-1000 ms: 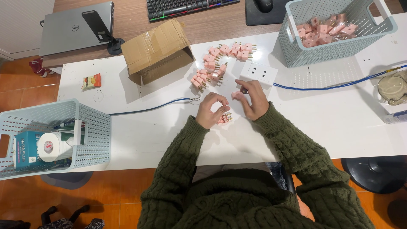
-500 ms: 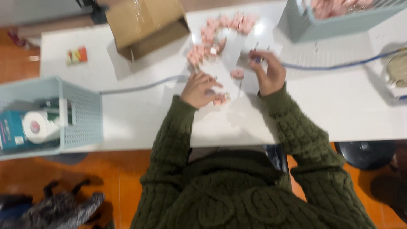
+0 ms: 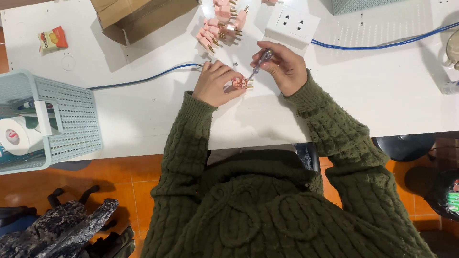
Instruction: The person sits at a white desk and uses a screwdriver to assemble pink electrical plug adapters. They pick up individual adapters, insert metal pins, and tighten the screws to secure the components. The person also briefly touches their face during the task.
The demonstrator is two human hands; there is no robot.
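Small home workshop for assembly work: white table [image 3: 143, 119] on orange tiled floor [image 3: 119, 191], heap of pink plugs [image 3: 217, 28], cardboard box [image 3: 138, 16], plastic basket [image 3: 67, 119], wall socket [image 3: 291, 21].

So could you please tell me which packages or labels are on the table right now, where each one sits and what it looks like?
Cardboard box: far edge of the table, left of the pink plugs; brown, open.
Small snack packet: far left of the table; flat, red and yellow.
Tape roll: in the pale blue basket at the left edge; white with a round red and white label.
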